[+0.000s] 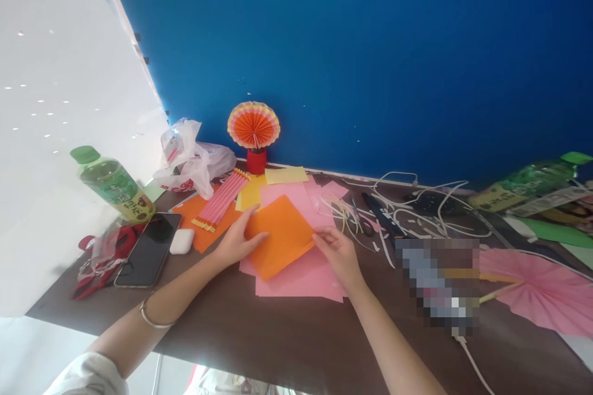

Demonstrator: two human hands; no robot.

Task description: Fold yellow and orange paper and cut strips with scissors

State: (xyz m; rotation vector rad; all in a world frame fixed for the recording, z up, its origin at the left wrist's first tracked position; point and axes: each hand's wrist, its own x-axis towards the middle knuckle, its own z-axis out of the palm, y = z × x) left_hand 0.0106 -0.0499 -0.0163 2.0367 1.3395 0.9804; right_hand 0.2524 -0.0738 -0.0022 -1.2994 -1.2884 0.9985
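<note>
An orange paper square [281,236] lies on top of pink sheets [301,278] on the dark table [287,339]. My left hand [237,238] rests on the orange sheet's left edge, fingers flat and thumb laid across the paper. My right hand [337,249] pinches the sheet's right corner between thumb and fingers. Yellow sheets [273,180] and more orange paper [204,222] lie just behind.
A folded orange paper fan [254,124] stands in a red cup by the blue wall. Pleated pink strips [221,199], a phone [149,249], white earbud case [182,241], green bottle [113,184], plastic bag [189,157] sit left. Cables, scissors and a pink fan [542,290] lie right.
</note>
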